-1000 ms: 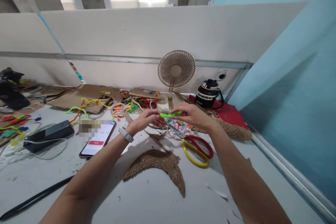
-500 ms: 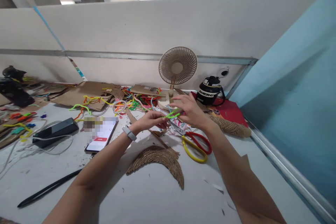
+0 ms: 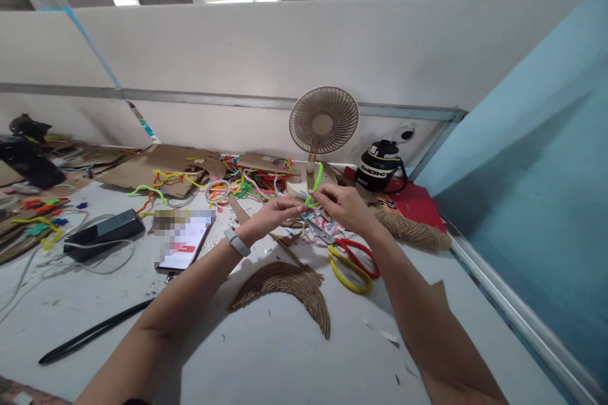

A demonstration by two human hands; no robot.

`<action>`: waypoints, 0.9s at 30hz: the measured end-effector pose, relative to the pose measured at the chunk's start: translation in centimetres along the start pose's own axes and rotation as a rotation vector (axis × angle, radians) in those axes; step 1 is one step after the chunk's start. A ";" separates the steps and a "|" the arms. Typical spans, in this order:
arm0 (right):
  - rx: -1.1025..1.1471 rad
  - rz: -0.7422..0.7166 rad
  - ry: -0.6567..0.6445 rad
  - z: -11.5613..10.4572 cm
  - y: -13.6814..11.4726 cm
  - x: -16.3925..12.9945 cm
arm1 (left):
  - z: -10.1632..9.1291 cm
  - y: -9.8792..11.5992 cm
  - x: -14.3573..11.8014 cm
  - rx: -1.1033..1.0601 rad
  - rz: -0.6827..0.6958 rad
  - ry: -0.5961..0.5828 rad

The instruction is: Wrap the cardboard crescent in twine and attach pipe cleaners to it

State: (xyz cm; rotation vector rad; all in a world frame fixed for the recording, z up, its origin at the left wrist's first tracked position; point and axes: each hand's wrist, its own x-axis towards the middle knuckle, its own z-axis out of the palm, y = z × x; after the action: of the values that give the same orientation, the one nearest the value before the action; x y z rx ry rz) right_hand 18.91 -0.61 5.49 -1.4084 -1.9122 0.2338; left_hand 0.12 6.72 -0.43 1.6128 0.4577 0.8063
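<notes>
A bright green pipe cleaner is pinched between both hands above the white table. My left hand, with a white band at the wrist, grips its lower end. My right hand holds it from the right, and the free end sticks upward in front of the fan's base. Just below the hands lie scissors with one yellow and one red handle, beside short pipe cleaner scraps. A curved corrugated cardboard piece lies nearer to me.
A beige desk fan stands at the back, a black jug on a red sheet to its right. A phone, a black power bank with white cable and a black stick lie left. Coloured pipe cleaners and cardboard litter the back.
The green pipe cleaner lay level between the hands, then was bent; now its free end points up. Both hands stayed close together over the scissors.
</notes>
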 end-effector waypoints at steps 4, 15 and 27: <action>0.089 0.004 -0.166 -0.2 0.3 0.1 | -0.2 0.3 -0.3 -0.120 -0.065 -0.119; 0.342 0.074 -0.204 0.6 -0.2 -0.1 | 0.1 0.7 -0.8 -0.138 -0.278 -0.275; 0.703 0.221 -0.008 3.8 0.2 1.1 | 2.1 1.2 -0.2 -0.797 -0.093 0.310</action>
State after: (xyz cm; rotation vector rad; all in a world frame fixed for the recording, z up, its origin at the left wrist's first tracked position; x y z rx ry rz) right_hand 16.44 1.49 3.13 -1.1157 -1.4530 0.9181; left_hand 1.31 4.88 0.58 0.7293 0.3564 1.0082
